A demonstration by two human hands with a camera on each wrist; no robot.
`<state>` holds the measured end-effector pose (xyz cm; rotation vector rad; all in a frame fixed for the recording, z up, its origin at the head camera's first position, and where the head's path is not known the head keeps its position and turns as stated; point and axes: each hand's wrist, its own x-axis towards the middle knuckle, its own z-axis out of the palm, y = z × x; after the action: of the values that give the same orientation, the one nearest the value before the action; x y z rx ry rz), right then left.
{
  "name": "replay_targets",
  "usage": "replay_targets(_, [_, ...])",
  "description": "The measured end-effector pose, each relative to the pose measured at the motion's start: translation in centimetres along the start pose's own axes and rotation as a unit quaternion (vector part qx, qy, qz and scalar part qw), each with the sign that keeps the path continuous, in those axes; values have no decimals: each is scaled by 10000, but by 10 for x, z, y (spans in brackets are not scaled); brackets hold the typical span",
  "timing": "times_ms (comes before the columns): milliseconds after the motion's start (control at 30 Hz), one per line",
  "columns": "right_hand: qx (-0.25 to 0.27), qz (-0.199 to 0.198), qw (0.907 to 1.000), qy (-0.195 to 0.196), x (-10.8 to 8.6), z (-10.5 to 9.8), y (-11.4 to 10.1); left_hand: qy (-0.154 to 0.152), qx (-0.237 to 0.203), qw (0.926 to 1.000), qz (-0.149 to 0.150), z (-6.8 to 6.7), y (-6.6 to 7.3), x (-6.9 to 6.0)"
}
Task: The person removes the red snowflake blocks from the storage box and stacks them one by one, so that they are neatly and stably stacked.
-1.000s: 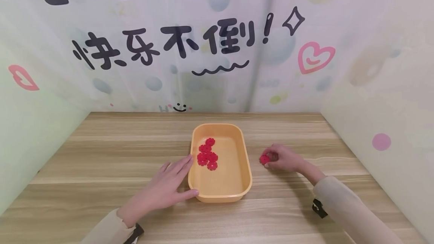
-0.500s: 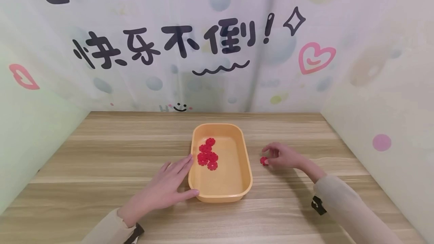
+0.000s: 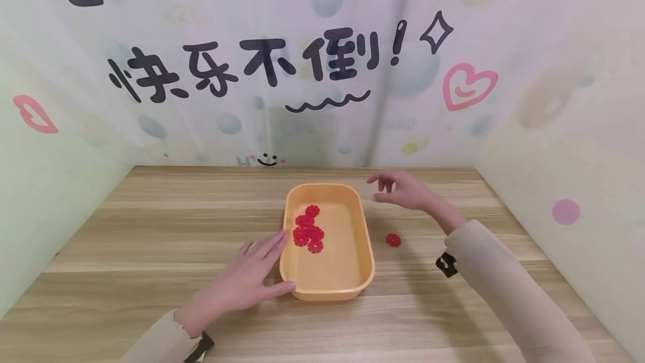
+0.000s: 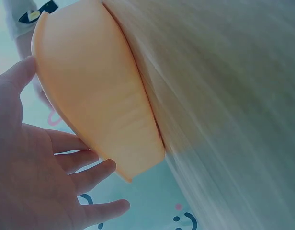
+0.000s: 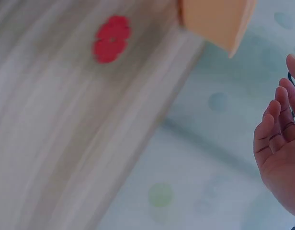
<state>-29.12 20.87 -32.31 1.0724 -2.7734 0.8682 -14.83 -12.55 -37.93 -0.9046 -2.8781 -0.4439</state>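
An orange-yellow plastic tray (image 3: 335, 279) stands mid-table, with several red notched discs (image 3: 308, 233) gathered along its left side. My left hand (image 3: 247, 276) rests against the tray's left rim, its fingers spread; the left wrist view shows fingertips (image 4: 108, 165) touching the rim. One red notched disc (image 3: 393, 240) lies flat on the table to the right of the tray, and it shows blurred in the right wrist view. Above the table, beyond that disc and near the tray's far right corner, my right hand (image 3: 403, 189) is raised with loosely bent fingers and nothing in them.
The wood-grain table (image 3: 191, 212) ends at a white printed curtain (image 3: 322, 128) with dark lettering. A pale wall (image 3: 559, 172) rises on the right and another (image 3: 55, 184) on the left. Black straps (image 3: 446, 265) circle both wrists.
My right hand has let go of the red disc, leaving it on the table, and has moved up and slightly left. The left hand and the tray stay put.
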Motion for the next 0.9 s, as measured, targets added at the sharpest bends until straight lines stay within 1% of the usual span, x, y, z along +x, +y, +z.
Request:
replay_targets(67, [-52, -2, 9999, -103, 11, -1, -8, -2, -1, 10000, 5, 0, 0, 0])
replay_targets(233, [-213, 47, 9985, -511, 34, 2, -30, 13, 3, 10000, 20, 1, -1, 0])
replay_targets(333, [-226, -69, 9976, -647, 48, 7, -40, 16, 5, 10000, 26, 1, -1, 0])
replay_targets(433, [-256, -104, 9972, -699, 62, 11, -50, 7, -5, 10000, 29, 1, -1, 0])
replay_targets(600, [-280, -44, 9971, -699, 82, 19, -65, 8, 6, 10000, 40, 0, -1, 0])
replay_targets(767, [-351, -25, 9969, -703, 94, 31, -74, 32, 54, 10000, 69, -1, -1, 0])
replay_targets(900, [-131, 6, 9966, -814, 100, 44, -77, 51, 91, 9999, 96, -1, -1, 0])
